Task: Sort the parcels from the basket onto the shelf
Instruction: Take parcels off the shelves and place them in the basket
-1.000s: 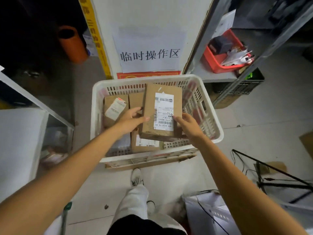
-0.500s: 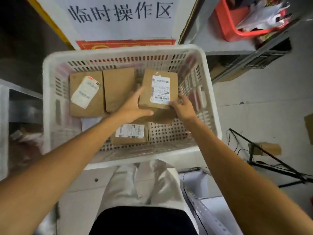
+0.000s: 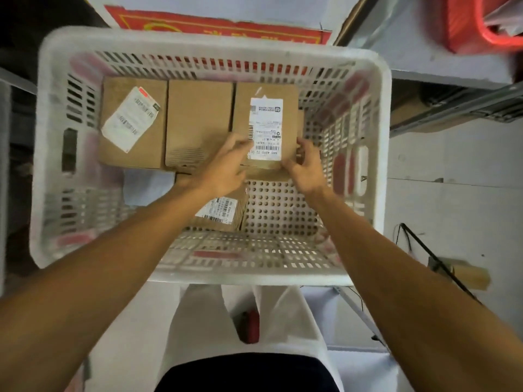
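Item: labelled parcel (image 3: 267,123), brown cardboard, 1 white shipping label with barcode on its top face.
Location: inside the basket (image 3: 198,41), right end of the far row, lying flat over another cardboard box whose edges show at its right and near sides. Whether it rests there or is slightly lifted cannot be told.
Left hand (image 3: 223,168): fingers curled round the near-left corner of the labelled parcel, gripping it.
Right hand (image 3: 307,168): fingers and thumb pinching the near-right corner of the same parcel.
Plain parcel (image 3: 198,120): just left of the labelled parcel, touching it, no label on its top face.
Tilted-label parcel (image 3: 147,148): left end of the far row, beside the plain parcel, white label set askew.
Front parcel (image 3: 220,213): near side of the basket, partly under the left forearm, barcode label showing.
Container: white plastic, slotted walls, perforated floor, 4 parcels plainly in view.
Shelf (image 3: 402,46): grey metal, beyond the basket's far-right corner.
Red tray (image 3: 481,24): on that shelf, top right.
Red banner (image 3: 220,26): behind the far rim.
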{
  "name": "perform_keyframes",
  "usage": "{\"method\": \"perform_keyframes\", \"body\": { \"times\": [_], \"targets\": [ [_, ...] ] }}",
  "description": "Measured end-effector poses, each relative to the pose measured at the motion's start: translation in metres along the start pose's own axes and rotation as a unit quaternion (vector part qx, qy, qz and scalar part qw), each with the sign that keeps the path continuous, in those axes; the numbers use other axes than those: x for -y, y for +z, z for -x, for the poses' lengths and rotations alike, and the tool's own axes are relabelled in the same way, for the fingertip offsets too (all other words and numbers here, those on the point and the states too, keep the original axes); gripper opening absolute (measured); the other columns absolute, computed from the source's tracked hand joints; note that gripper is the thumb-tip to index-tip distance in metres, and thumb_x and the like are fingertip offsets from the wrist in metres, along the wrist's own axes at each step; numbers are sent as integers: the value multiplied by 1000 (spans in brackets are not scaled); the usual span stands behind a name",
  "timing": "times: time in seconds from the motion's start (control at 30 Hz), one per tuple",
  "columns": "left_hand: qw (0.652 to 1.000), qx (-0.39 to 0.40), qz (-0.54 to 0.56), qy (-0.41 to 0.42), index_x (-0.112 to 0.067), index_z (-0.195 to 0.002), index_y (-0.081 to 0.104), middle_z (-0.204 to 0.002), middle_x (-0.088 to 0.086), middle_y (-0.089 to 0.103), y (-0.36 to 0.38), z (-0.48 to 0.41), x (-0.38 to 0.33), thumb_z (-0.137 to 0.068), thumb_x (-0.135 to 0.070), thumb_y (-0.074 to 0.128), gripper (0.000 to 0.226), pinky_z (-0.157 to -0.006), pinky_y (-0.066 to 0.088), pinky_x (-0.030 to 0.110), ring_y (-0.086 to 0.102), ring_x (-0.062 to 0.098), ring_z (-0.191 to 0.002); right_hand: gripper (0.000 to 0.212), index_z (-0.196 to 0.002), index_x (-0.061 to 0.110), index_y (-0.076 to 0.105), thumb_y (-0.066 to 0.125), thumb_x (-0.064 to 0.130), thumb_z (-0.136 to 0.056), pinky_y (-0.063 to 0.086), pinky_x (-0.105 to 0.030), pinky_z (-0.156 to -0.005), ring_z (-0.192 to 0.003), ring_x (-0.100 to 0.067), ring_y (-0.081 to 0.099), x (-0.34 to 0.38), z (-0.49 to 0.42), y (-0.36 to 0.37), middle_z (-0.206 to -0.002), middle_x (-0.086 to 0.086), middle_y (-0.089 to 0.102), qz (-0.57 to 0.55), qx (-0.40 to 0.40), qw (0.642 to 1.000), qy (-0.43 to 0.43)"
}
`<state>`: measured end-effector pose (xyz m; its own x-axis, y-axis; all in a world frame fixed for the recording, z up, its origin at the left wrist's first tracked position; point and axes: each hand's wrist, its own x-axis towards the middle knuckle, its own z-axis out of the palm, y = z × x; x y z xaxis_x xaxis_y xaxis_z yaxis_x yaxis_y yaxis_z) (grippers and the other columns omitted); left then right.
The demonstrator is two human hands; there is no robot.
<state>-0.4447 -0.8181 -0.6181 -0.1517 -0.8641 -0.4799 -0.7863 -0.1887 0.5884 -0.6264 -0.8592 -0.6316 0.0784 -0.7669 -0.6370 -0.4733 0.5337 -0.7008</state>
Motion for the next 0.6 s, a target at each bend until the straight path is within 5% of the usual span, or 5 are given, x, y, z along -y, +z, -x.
{"method": "perform_keyframes", "body": {
  "times": [0.1,0.27,0.37,0.47,0.6],
  "targets": [
    [987,77,-138,-2,-20,-150,24,-158,-2,1,14,-9,17,-90,-17,59,69,-118,15,47,6,27,-144,66,-144,10,33,62,-3,-86,49,-42,-99,-124,-29,49,-13,-11,14,-139,-12,44,11,30,999,-3],
    [968,150,-199,-6,-25,-152,-3,-155,1,-28,32,-14,31,-92,-34,56,84,-117,-7,48,-27,22,-142,68,-147,17,32,59,-4,-89,53,-18,-87,-107,-9,58,-33,-19,18,-128,4,55,-1,22,1000,5],
    [970,147,-191,-3,-28,-152,-1,-155,-2,-28,28,-9,34,-92,-33,55,83,-118,-2,52,-27,18,-142,61,-147,18,32,59,8,-93,51,-13,-73,-96,-7,57,-24,-17,16,-119,9,54,-26,29,998,40],
    [983,132,-127,-8,-26,-150,23,-160,-6,-9,17,-4,29,-93,-26,54,65,-118,7,53,-12,18,-146,46,-138,15,41,56,17,-96,49,-16,-62,-85,-10,58,-10,-2,10,-129,0,56,4,44,997,64],
    [976,164,-143,-5,-29,-145,35,-154,0,23,-8,8,26,-95,-28,51,52,-115,21,49,12,21,-142,41,-136,10,46,50,25,-99,42,-4,-63,-101,-12,55,5,32,-2,-136,-5,52,28,33,997,64]
  ]
}}
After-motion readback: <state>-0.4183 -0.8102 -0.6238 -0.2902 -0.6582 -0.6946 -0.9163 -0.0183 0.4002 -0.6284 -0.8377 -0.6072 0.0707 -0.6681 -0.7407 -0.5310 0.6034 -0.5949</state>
